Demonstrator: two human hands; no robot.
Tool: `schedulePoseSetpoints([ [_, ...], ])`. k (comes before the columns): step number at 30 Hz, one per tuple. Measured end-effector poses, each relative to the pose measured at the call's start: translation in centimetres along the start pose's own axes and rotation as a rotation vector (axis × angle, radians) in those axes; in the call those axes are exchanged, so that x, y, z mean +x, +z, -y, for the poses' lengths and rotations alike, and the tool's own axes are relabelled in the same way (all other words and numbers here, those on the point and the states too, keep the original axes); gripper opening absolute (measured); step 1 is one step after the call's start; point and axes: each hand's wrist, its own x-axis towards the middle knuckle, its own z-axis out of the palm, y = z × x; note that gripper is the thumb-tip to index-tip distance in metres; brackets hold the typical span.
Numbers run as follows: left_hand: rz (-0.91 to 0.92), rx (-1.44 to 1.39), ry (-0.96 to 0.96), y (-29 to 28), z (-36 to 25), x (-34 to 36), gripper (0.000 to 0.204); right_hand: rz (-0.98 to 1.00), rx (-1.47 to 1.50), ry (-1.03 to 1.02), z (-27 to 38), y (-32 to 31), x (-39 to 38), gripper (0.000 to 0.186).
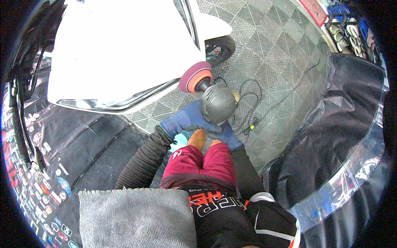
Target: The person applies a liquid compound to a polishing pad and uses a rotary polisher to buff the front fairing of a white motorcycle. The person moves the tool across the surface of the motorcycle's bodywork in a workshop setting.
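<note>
A dark grey car polisher is held in front of my body. Its round foam pad, maroon over orange, points up and left, close to the front corner of a white car. My left hand, in a blue knitted glove, grips the left side of the polisher head. Below and to the right, my right hand, also gloved in blue, holds the polisher from its near end. The polisher's body hides part of the fingers of both hands. Whether the pad touches the car I cannot tell.
A dark power cord lies looped on the grey tiled floor, with a yellow piece on it. Black sheeting hangs at right, and a sticker-covered black surface at left. A grey towel hangs over my left shoulder.
</note>
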Motion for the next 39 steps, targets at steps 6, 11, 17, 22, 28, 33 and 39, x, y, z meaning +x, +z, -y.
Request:
schedulePoseSetpoints([
  [6,0.004,0.063,-0.022,-1.4,-5.6,-3.3,0.077,0.313,0.435,0.131,14.9,-2.0,-2.6,0.069],
  [11,-0.088,-0.156,-0.047,-2.3,-9.0,-2.8,0.080,0.228,0.479,0.215,19.1,-3.0,-3.1,0.064],
  [17,-0.149,-0.364,-0.088,1.1,-10.0,2.6,0.068,0.305,0.310,0.260,15.3,-8.6,-3.4,0.059],
  [22,-0.181,-0.370,-0.171,4.0,-8.0,3.9,0.073,0.292,0.480,0.506,12.9,-9.7,-4.8,0.078],
  [28,-0.270,-0.284,-0.161,0.6,-11.5,6.1,0.066,0.409,0.428,0.438,15.6,-13.2,0.4,0.073],
  [33,-0.296,-0.204,0.009,-4.6,-14.7,8.9,0.044,0.424,0.184,0.165,20.7,-15.6,8.0,0.060],
  [39,-0.388,-0.294,0.029,-5.2,-16.1,9.6,0.049,0.445,0.146,0.137,22.0,-16.3,10.4,0.056],
])
